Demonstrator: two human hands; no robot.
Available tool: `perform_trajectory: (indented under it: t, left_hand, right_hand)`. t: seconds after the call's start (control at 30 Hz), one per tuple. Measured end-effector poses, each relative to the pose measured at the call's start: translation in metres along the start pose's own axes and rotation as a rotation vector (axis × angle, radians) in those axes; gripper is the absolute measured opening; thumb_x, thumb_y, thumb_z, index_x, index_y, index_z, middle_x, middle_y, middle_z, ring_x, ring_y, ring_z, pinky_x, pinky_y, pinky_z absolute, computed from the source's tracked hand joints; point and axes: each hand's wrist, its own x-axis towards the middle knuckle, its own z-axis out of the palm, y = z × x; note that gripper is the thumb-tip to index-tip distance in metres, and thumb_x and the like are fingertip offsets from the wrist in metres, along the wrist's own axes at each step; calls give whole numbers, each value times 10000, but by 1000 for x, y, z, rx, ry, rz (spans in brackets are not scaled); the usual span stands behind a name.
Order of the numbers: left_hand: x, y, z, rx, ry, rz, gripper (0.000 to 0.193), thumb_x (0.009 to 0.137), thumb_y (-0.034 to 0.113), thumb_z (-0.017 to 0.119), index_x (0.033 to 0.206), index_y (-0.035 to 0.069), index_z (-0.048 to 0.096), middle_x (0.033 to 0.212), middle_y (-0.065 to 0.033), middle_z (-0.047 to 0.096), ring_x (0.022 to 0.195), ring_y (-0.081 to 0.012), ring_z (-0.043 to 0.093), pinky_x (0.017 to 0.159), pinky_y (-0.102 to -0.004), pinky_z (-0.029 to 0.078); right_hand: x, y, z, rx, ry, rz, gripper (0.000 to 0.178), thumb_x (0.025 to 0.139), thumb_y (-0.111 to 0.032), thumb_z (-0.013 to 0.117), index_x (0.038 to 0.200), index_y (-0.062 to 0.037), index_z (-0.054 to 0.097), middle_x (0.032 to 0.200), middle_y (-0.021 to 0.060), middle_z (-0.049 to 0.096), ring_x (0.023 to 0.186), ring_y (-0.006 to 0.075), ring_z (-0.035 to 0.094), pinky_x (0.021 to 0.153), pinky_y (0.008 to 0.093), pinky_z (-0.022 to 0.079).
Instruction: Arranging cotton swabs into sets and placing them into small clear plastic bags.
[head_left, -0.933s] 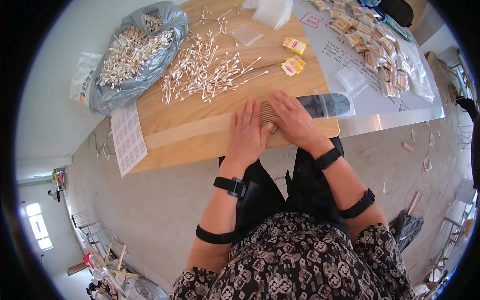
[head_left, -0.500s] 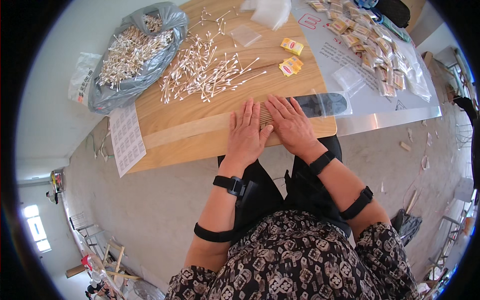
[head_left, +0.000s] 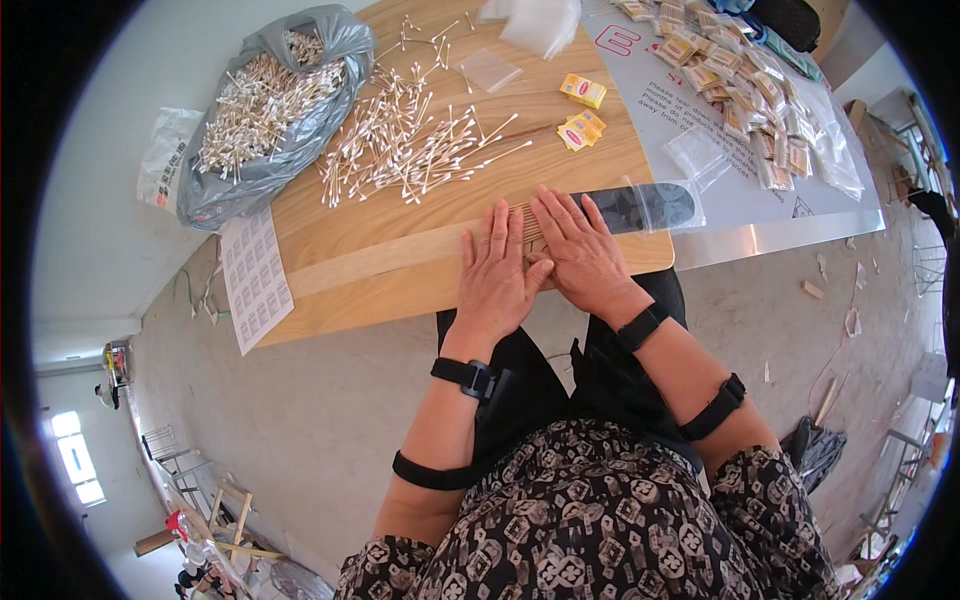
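Observation:
My left hand [head_left: 498, 275] and my right hand [head_left: 585, 255] lie flat near the table's front edge, fingers stretched out and thumbs close together. Between them shows a row of cotton swabs [head_left: 533, 228], side by side, with their ends hidden under my fingers. Beyond my right hand a dark strip [head_left: 610, 210] runs along the table, with a clear plastic bag [head_left: 655, 207] over its right end. A loose pile of cotton swabs [head_left: 405, 145] spreads on the wood farther off to the left.
A grey plastic bag [head_left: 205, 200] full of swabs stands at the far left, above a printed sheet [head_left: 255, 285]. Small yellow cards [head_left: 581, 130] and clear bags [head_left: 540, 28] lie toward the back. Packed swab bags [head_left: 765, 100] heap on the silvery sheet [head_left: 740, 245] at right.
My left hand has shifted very slightly to the right, toward my right hand, narrowing the visible row of swabs. The right hand has barely moved.

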Motion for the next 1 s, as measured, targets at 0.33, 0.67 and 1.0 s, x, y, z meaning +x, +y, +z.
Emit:
perform_trajectory:
  t: [0.33,0.67,1.0]
  left_hand:
    - [-4,6,0,-52,3,-8,740,959,536,348,1461,-2,262,1548,-181,186,1436,-317,169,1149,-519,106]
    - [-12,12,-6,-23,-43,32,744,955,511,396,1468,-1,229,1550,-186,172,1439,-321,161,1154,-497,121]
    - [3,30,6,31,-38,90,760,932,440,492,1477,2,195,1553,-178,170,1445,-304,154,1166,-454,128]
  right_hand:
    - [-2,-1,2,-46,-3,32,623,915,-375,496,1416,-31,360,1505,104,316,1405,254,264,1149,483,137]
    - [-5,3,1,-75,12,37,638,929,-431,468,1415,-31,363,1501,99,323,1403,250,266,1150,493,125]
    - [-16,41,-34,276,290,164,356,807,-140,642,1132,-15,569,1131,162,584,1101,338,526,923,414,441]
